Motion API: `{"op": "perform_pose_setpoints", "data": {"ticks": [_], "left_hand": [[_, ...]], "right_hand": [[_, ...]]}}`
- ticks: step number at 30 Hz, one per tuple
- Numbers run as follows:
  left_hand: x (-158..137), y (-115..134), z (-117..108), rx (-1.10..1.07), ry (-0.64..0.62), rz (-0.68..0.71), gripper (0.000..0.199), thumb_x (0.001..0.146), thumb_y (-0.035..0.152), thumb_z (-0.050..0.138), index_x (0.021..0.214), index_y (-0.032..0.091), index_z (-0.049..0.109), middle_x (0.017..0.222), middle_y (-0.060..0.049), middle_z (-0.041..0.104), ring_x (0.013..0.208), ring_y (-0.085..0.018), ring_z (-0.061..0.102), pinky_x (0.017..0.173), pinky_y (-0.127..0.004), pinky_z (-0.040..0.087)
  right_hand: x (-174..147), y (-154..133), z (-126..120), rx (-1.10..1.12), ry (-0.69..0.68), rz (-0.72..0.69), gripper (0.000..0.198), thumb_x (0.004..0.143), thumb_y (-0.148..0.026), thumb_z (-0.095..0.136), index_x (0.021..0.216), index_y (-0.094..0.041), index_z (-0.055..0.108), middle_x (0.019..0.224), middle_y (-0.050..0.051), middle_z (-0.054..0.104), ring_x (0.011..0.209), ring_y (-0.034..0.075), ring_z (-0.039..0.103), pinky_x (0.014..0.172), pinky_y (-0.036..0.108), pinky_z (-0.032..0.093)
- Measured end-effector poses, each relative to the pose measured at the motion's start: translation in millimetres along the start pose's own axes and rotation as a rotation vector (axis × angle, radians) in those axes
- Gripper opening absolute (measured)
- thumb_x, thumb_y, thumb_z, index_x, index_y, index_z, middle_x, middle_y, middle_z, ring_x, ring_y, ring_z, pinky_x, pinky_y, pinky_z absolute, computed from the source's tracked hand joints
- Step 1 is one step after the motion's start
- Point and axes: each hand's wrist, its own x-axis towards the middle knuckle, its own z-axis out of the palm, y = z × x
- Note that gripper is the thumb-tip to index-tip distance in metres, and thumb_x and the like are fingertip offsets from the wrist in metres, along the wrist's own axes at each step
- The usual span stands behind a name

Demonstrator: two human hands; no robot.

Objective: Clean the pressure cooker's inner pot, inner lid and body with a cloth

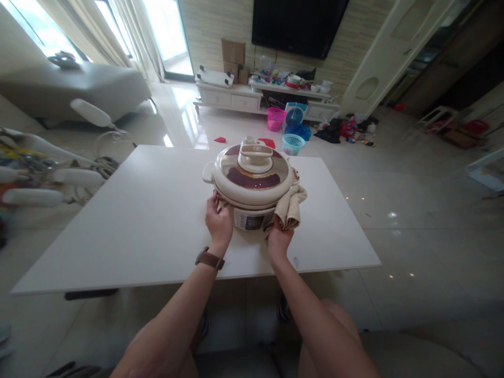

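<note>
A cream electric cooker with a domed, partly see-through lid stands on the white table in front of me. The lid carries a large handle on top, and a control panel faces me on the base. My left hand grips the cooker's lower left side, its fingers bent under the rim and partly hidden. On the right front, my right hand grasps a folded beige cloth against the cooker; most of its fingertips are covered. A brown watch strap circles my left wrist.
Beyond the table, a pink basket and a light blue basket stand on the tiled floor. A cluttered low cabinet lies under a wall television. White padded arms and cables crowd the left side.
</note>
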Motion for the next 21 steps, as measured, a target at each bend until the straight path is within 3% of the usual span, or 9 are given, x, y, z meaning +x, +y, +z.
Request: {"op": "perform_pose_setpoints", "data": {"ticks": [6,15,21], "left_hand": [[1.0,1.2,-1.2,0.001,-0.013,-0.002,0.051,0.085,0.008,0.062,0.133,0.021,0.066,0.145,-0.01,0.068,0.141,-0.023,0.062,0.123,-0.038,0.047],[0.7,-3.8,-1.9,0.003,-0.032,-0.019,0.056,0.083,0.006,0.062,0.137,0.02,0.063,0.149,-0.014,0.066,0.143,-0.027,0.06,0.118,-0.043,0.052],[-0.1,-11.2,0.9,-0.034,-0.035,0.014,0.061,0.084,0.006,0.065,0.142,0.024,0.06,0.154,-0.011,0.062,0.148,-0.025,0.056,0.124,-0.043,0.045]], "right_hand": [[22.6,7.4,-1.9,0.009,-0.004,0.132,0.051,0.078,-0.046,0.076,0.112,-0.008,0.076,0.116,0.018,0.079,0.11,0.027,0.072,0.092,0.037,0.058],[13.2,13.3,0.7,0.082,0.019,0.245,0.047,0.076,-0.041,0.077,0.11,-0.009,0.075,0.109,0.013,0.08,0.102,0.023,0.073,0.088,0.034,0.059],[11.4,6.8,1.0,0.102,0.012,0.286,0.04,0.076,-0.039,0.077,0.104,-0.01,0.074,0.106,0.012,0.08,0.098,0.021,0.073,0.081,0.03,0.058]]}}
